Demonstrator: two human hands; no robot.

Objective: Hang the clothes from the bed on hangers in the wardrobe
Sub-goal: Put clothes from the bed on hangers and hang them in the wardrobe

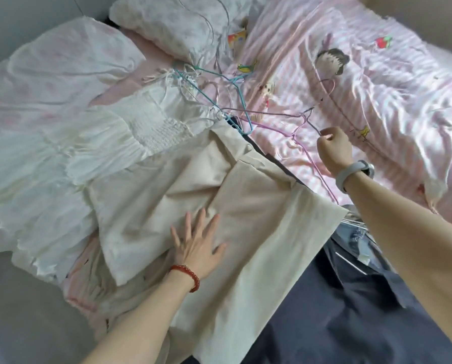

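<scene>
Bed (392, 82): pink striped duvet, pillows (62, 61), clothes pile (167, 185), wire hangers (246, 116).

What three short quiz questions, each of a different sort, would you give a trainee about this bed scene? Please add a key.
1. True or false: the left hand lies flat on the beige garment.
2. What does the right hand pinch? A) wire hanger B) pillow C) jeans
3. Fill in: the white smocked dress lies to the ___ of the beige garment.

Key: 1 true; 2 A, the wire hanger; 3 left.
</scene>
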